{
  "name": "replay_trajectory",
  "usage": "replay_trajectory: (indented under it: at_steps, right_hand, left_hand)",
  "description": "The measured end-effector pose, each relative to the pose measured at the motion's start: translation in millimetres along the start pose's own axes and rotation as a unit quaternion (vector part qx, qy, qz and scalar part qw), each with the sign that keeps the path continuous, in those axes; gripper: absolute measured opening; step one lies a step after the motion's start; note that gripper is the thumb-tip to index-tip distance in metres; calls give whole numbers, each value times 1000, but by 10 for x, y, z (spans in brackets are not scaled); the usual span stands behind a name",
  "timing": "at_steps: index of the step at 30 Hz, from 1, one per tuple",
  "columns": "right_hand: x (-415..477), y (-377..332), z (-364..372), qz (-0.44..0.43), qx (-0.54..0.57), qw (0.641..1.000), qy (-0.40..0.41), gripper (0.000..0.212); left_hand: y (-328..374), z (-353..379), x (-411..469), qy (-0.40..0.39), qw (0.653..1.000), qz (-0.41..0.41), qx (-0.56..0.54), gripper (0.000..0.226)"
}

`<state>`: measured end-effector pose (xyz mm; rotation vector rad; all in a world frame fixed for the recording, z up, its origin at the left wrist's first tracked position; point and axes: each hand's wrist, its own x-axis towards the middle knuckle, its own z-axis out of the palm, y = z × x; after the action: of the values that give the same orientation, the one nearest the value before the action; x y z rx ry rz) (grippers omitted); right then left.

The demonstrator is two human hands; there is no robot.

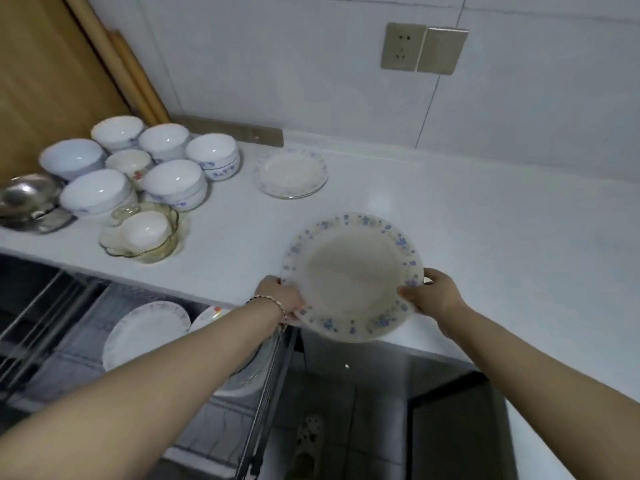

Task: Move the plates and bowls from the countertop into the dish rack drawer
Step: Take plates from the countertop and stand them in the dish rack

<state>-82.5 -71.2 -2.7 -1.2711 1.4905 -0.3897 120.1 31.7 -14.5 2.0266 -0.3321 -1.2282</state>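
Observation:
A large plate with a blue flower rim [351, 275] is tilted over the front edge of the white countertop [485, 237]. My left hand [282, 299] grips its left rim and my right hand [431, 292] grips its right rim. A small stack of matching plates [291, 172] lies farther back on the counter. Several white bowls with blue patterns [169, 181] stand in a cluster at the back left, with a glass bowl [142, 233] holding a small white bowl in front of them. Below the counter the dish rack drawer [45, 323] is pulled out, with white plates [145, 332] standing in it.
A steel bowl [27, 202] sits at the counter's far left. A wooden board [52, 81] leans in the back left corner. A wall socket [403, 46] is on the tiled wall. A slipper [308, 441] shows on the floor below.

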Motion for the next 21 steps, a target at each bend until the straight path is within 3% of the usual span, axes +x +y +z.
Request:
replay_trajectory:
  at_steps: [3, 6, 9, 12, 15, 18, 21]
  right_hand:
    - [-385, 75, 357, 2, -19, 999, -39, 48]
    - [-696, 129, 808, -4, -40, 997, -65, 50]
    - [-958, 146, 1352, -7, -52, 995, -83, 47]
    - [-1139, 166, 1997, -10, -75, 992, -101, 36]
    - [-1283, 194, 2740, -3, -86, 987, -134, 38]
    - [-1387, 230, 3478, 26, -75, 986, -146, 45]
    - [-1456, 283, 4064, 62, -61, 987, -137, 41]
  left_hand:
    - [-417, -423, -207, 40, 999, -3, 3, 36]
    - [-755, -885, -339, 51, 998, -18, -15, 28]
    - [-1073, -1414, -391, 71, 997, -30, -25, 41]
    - [-1397, -2016, -386, 89, 994, -47, -36, 35]
    - [-1738, -2677, -305, 106, 992, -66, -27, 42]
    - [-1980, -3303, -158, 98, 992, -82, -6, 24]
    - [-2169, -3781, 14, 92, 990, -103, -10, 26]
